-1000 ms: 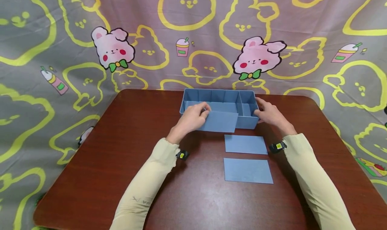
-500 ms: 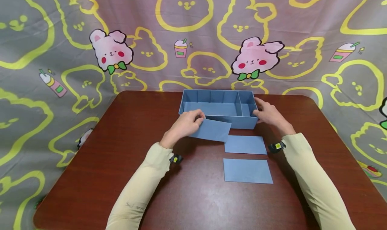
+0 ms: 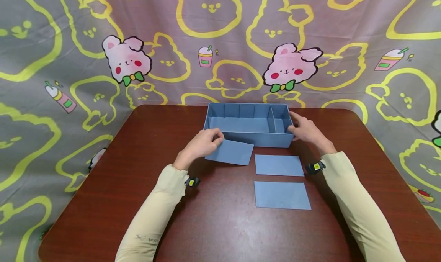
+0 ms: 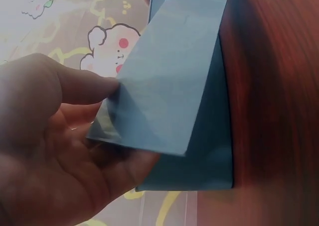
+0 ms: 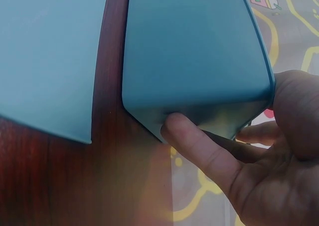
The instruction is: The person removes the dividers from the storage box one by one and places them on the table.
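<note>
Between the thumb and fingers of my left hand is a corner of a thin blue-grey divider panel, pinched and tilted in front of the box. The left wrist view shows the thumb on the panel's face and fingers behind it. My right hand grips the right end of the blue-grey organizer box. In the right wrist view one finger touches the box's end wall. Two similar panels lie flat: a nearer panel and a farther panel.
The box stands near the back of a dark wooden table. Inside, a partition sets off a narrow right section from the wide left one. A cartoon-print cloth hangs behind the table.
My left hand has drawn the panel from over the box's front edge leftward and toward me, exposing the box's floor. The right hand keeps its place on the box's end.
</note>
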